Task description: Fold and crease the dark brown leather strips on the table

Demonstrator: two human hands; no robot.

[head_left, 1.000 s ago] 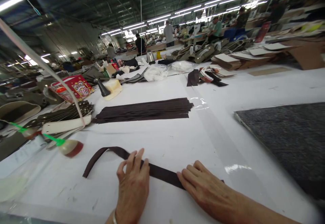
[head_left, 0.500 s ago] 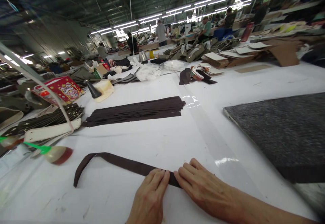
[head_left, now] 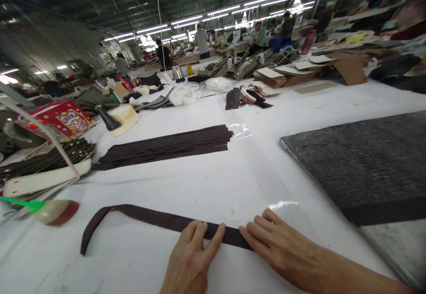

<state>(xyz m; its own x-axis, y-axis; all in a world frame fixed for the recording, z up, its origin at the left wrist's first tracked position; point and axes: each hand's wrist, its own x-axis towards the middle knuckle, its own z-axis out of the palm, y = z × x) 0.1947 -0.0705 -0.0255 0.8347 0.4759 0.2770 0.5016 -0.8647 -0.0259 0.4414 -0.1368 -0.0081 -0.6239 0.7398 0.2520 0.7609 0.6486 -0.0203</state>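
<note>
A long dark brown strip (head_left: 149,214) of fabric-like or leather-like material lies across the white table, its far left end bent toward me. My left hand (head_left: 191,256) presses on it from above, thumb and fingers spread apart with a stretch of strip showing between them. At the strip's right end, my right hand (head_left: 279,245) has its fingers bunched together on the material; its palm hides the tip. A pile of similar dark strips (head_left: 166,146) lies farther back, beyond both hands.
A dark grey felt-like mat (head_left: 359,156) covers the right side. On the left are a green-nozzled bottle (head_left: 55,212), cream straps (head_left: 48,178) and a red patterned box (head_left: 71,118). Clear plastic bags (head_left: 186,93) and stacked card pieces (head_left: 271,76) line the back. People stand in the distance.
My left thumb and fingers have spread apart on the strip, and the gap between my hands has widened. The whole view has shifted slightly, with the table's things now farther left.
</note>
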